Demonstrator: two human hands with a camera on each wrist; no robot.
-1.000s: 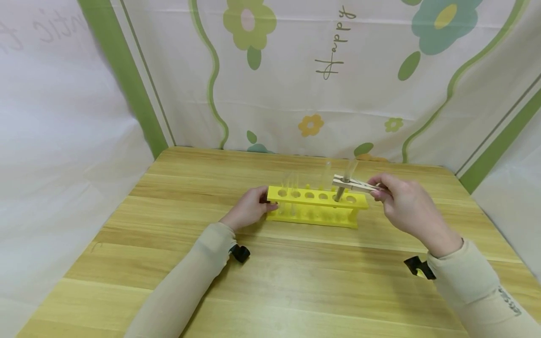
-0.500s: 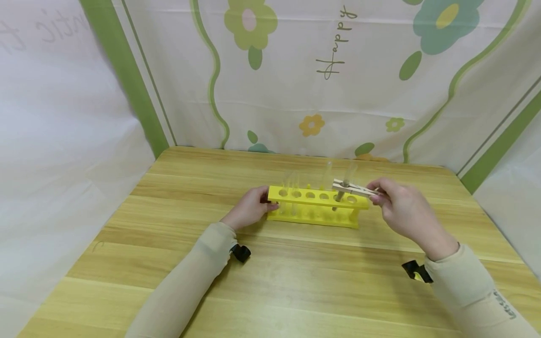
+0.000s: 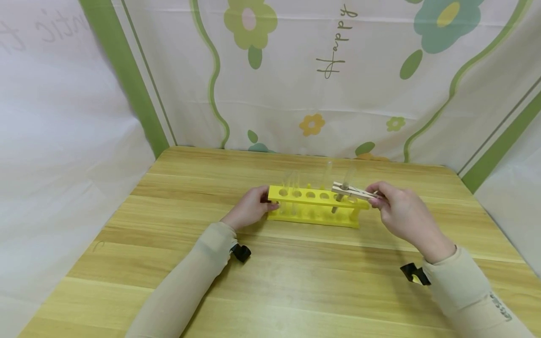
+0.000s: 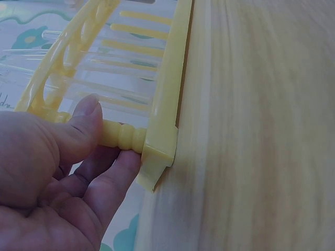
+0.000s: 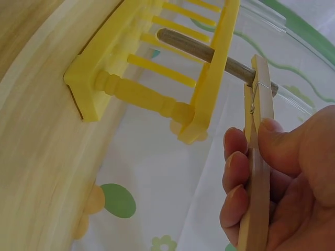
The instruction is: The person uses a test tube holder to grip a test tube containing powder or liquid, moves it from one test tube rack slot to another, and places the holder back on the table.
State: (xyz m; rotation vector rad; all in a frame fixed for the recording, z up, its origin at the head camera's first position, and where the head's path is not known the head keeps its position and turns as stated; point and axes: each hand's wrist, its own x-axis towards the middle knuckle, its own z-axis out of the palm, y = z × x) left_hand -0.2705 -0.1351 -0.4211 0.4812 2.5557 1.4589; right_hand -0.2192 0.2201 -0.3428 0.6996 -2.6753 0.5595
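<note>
right of centre, my right hand (image 3: 406, 215) pinches a wooden test-tube clamp (image 5: 257, 178); its dark-filled test tube (image 5: 236, 68), seemingly mid-seating, slants through the yellow rack (image 3: 318, 202) my left hand (image 3: 246, 207) grips. next move calls for straightening.

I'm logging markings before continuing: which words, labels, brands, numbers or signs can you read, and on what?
"Happy", sideways, on the back cloth.
Faint lettering on the left cloth: cut off, too unclear to quote.
Dark lettering on the right sleeve: too small and blurred.
Script at the left wrist view's edge: too cropped.
Yellow rack, test tube, wooden clamp: none visible.
</note>
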